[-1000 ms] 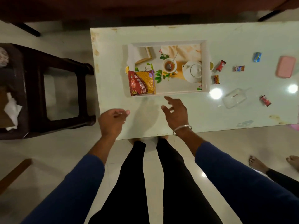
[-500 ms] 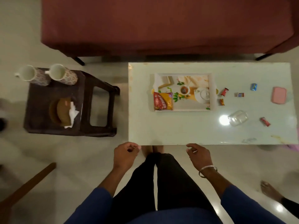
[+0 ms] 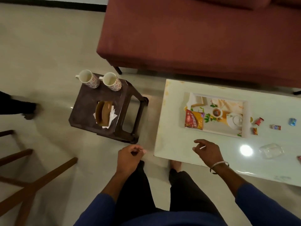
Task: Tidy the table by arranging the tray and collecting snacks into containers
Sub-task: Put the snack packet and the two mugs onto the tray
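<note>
L hand hangs over the floor just left of the surface, fingers loosely curled, grip holds nothing. R hand hovers over the surface's near-left corner, fingers relaxed, also holding nothing. Tray lies beyond R hand w/ a snack packet on its left end. Small sweets lie scattered right of tray; clear container sits nearer, right of R hand. Two mugs stand on a dark stool left of the surface.
</note>
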